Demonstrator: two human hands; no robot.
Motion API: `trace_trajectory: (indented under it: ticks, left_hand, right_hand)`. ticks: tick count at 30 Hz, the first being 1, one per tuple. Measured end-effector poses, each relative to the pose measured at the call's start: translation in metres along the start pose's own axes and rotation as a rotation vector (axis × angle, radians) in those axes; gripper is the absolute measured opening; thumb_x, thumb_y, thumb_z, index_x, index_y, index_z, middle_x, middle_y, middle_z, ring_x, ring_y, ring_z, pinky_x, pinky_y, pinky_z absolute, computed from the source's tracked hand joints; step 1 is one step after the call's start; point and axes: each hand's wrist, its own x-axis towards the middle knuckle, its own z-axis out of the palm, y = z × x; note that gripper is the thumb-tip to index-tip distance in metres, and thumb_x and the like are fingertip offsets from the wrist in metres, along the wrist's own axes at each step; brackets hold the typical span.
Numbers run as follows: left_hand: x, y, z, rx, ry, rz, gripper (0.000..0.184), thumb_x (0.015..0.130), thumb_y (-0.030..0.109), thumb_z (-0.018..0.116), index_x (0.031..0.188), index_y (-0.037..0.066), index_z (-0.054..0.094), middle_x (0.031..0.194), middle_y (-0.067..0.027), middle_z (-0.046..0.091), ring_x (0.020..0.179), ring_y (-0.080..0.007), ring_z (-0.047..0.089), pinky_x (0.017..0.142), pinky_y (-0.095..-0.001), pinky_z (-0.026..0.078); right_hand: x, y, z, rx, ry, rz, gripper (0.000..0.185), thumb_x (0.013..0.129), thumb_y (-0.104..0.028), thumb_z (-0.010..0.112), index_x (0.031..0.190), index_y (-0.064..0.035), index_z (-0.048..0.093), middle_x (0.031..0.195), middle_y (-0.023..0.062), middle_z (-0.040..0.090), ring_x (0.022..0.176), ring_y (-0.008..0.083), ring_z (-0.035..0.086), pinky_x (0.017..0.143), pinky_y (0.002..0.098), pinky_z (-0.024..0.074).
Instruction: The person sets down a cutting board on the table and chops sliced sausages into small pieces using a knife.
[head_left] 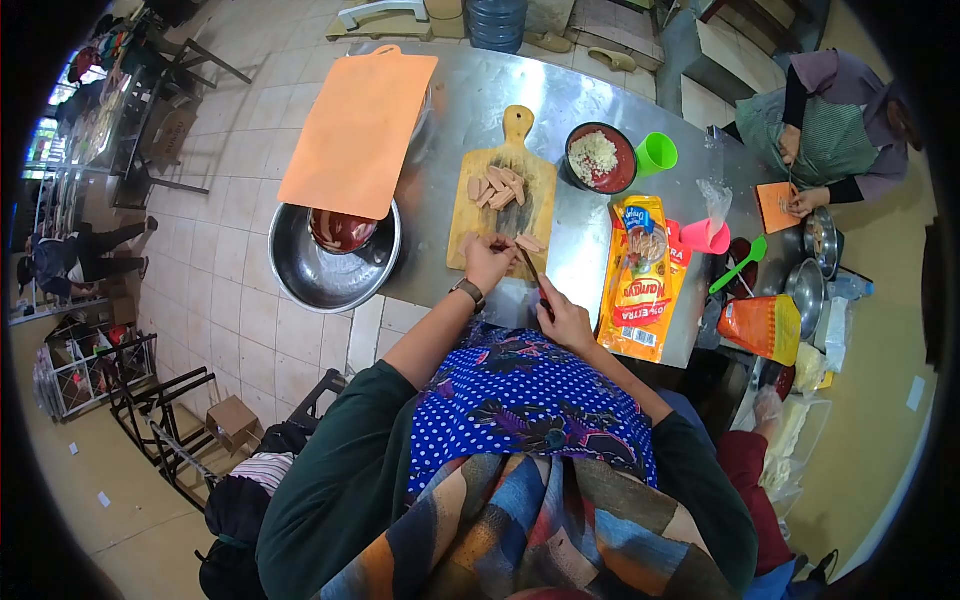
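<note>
Near the table's front edge, my right hand (566,318) grips a knife (529,263) by its handle, the blade pointing up toward the wooden cutting board (517,128). My left hand (487,262) is closed at the board's lower edge, its fingertips pinched beside the blade. What lies between those fingers is too small to make out. A few pinkish-brown pieces, which look like cut sausage, lie just right of my left fingertips. Farther up the board rests a pile of similar sausage pieces (496,187).
An orange cutting board (357,140) lies over bowls at left, partly covering a large steel basin (283,263). Rightward are a bowl of chopped white food (594,157), a green cup (656,153), yellow-orange packages (645,290) and a pink cup (706,237). Another person (830,120) works at far right.
</note>
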Motion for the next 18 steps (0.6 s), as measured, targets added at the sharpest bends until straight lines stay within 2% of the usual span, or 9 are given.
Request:
trace_trajectory:
  ticks: [11,18]
  left_hand:
    - [0.0,-0.003,0.0,0.028,0.02,0.012,0.007,0.086,-0.003,0.065,0.092,-0.002,0.061,0.083,-0.0089,0.067,0.069,-0.0157,0.068,0.06,-0.0264,0.057]
    - [-0.001,0.0,0.0,0.035,0.028,0.01,0.007,0.086,-0.004,0.064,0.092,-0.004,0.061,0.083,-0.0096,0.067,0.069,-0.0166,0.069,0.059,-0.0271,0.058]
  right_hand:
    - [0.012,-0.009,0.004,-0.006,0.001,0.003,0.064,0.087,-0.019,0.061,0.146,-0.0125,0.037,0.103,0.0185,0.067,0.079,0.0366,0.068,0.064,0.0445,0.0557]
    - [0.014,-0.011,0.002,-0.007,-0.035,0.022,0.065,0.086,-0.019,0.061,0.146,-0.0126,0.037,0.104,0.0198,0.067,0.081,0.0372,0.067,0.066,0.0454,0.0556]
